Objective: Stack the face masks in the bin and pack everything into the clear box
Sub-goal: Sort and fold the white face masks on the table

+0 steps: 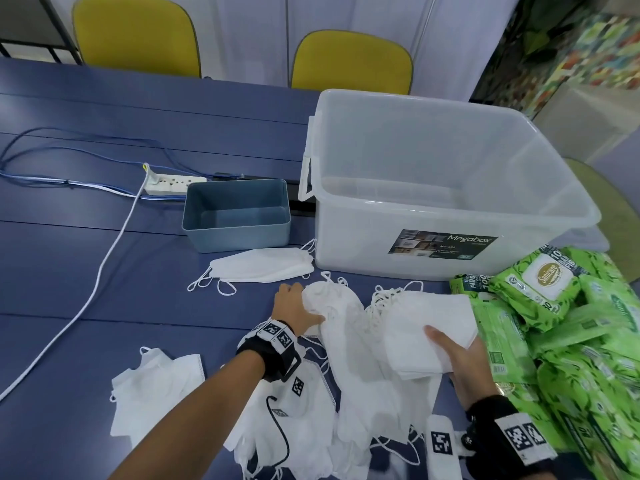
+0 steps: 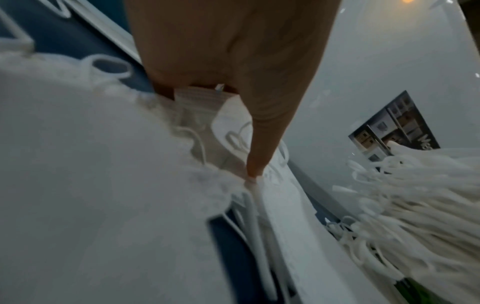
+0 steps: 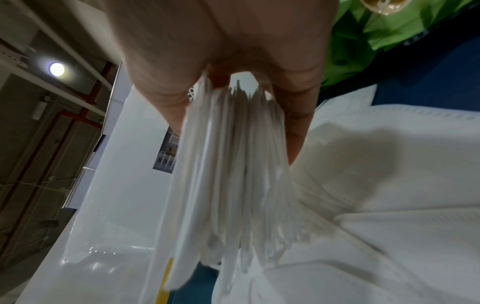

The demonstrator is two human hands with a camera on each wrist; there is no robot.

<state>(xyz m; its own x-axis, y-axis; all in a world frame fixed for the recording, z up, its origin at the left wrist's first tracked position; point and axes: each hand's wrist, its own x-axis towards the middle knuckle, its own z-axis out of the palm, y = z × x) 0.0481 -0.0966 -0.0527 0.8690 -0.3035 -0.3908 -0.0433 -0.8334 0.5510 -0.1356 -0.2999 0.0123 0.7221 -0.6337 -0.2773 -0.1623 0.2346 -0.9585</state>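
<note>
White face masks lie in a loose pile (image 1: 346, 386) on the blue table in front of me. My right hand (image 1: 453, 355) grips a thick stack of masks (image 1: 426, 323), thumb on top; the right wrist view shows the stack's edges (image 3: 233, 164) pinched between thumb and fingers. My left hand (image 1: 294, 310) holds the far end of a mask (image 1: 329, 306) on the pile, thumb pressed on it (image 2: 228, 115). A small blue-grey bin (image 1: 237, 214) stands empty at centre. The clear box (image 1: 450, 188) stands empty to its right. A small stack of masks (image 1: 263, 265) lies before the bin.
Green wet-wipe packs (image 1: 568, 341) are heaped at the right edge. A separate mask (image 1: 156, 382) lies at the lower left. A power strip (image 1: 169, 183) with blue and white cables (image 1: 86, 289) crosses the left of the table. Two yellow chairs (image 1: 349, 60) stand behind.
</note>
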